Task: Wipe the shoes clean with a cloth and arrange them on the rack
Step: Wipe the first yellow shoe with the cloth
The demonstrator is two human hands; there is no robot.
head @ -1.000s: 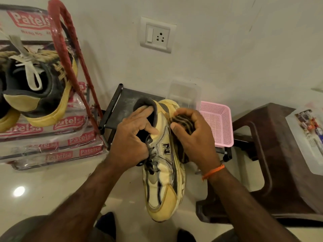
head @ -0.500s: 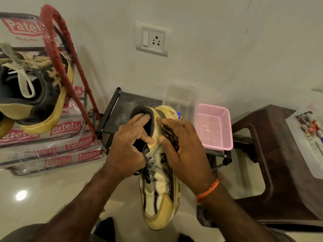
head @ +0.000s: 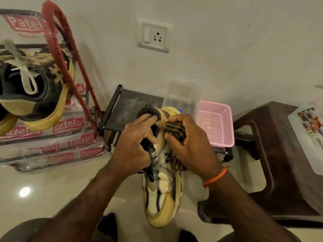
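The yellow shoe (head: 162, 180) was up in the air between the two hands, toe pointing down at the floor (head: 52, 186), with nothing under it to catch it. The left hand (head: 134, 145) had its fingers (head: 148, 117) curled into the shoe's opening and clamped on the dark collar, and that looked like the only real hold. If that grip slipped while the other hand pushed, the shoe could drop and get dirty again. The right hand (head: 190, 145) had its fingers curled tight around a bunched striped cloth (head: 174, 130) and pressed it on the side of the shoe near the heel. The cloth was wadded up, so it might only rub one small spot and miss the rest. The dark laces (head: 152, 163) hung loose by the left hand and could get caught in the wiping. A hard swing of the elbow might also knock the pink basket (head: 216, 126) or the clear box (head: 181, 96), which sat just behind the hands. Counting now: there was one shoe held and one cloth. On the red rack (head: 57, 41) at the left there was one black and yellow shoe (head: 33, 95) in full view, and a bit of another one at the edge. There was one pink basket, one clear box, one brown stool (head: 279, 154), and one wall socket (head: 154, 34).
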